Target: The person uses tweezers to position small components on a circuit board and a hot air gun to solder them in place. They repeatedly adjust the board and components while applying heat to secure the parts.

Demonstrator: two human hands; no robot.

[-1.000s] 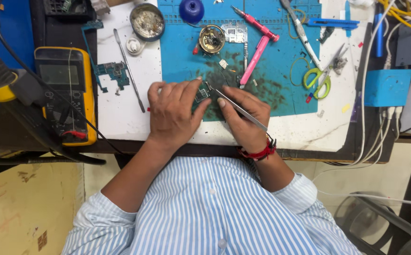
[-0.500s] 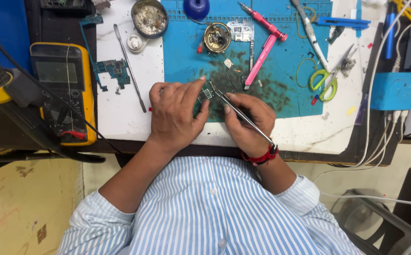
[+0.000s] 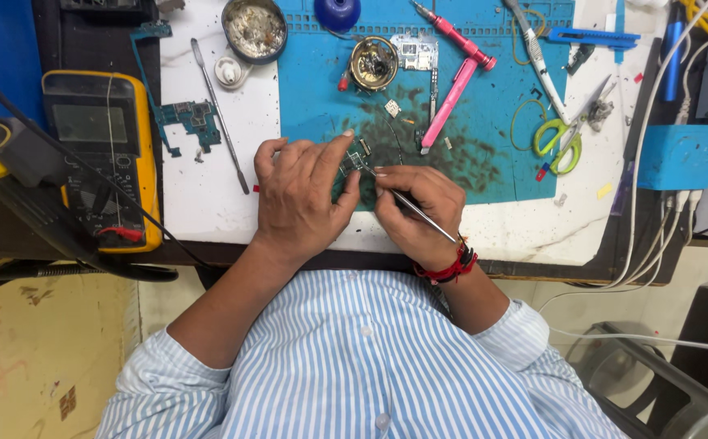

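My left hand [image 3: 301,195] pinches a small circuit board [image 3: 357,160] between thumb and forefinger, low over the stained blue work mat [image 3: 484,138]. My right hand [image 3: 419,213] grips slim metal tweezers [image 3: 416,211]; their tip touches the board's right edge. A red thread band is on my right wrist. Most of the board is hidden under my fingers.
A yellow multimeter [image 3: 102,154] lies at the left, a larger teal circuit board [image 3: 187,114] and a metal pry tool [image 3: 220,114] beside it. Further back are two round tins [image 3: 255,28], a pink screwdriver [image 3: 451,89], green-handled scissors [image 3: 561,138] and cables at the right.
My hands stay together on the small board; the left forefinger has stretched out along its top. The camera has tilted a little, so the bench sits lower in view.
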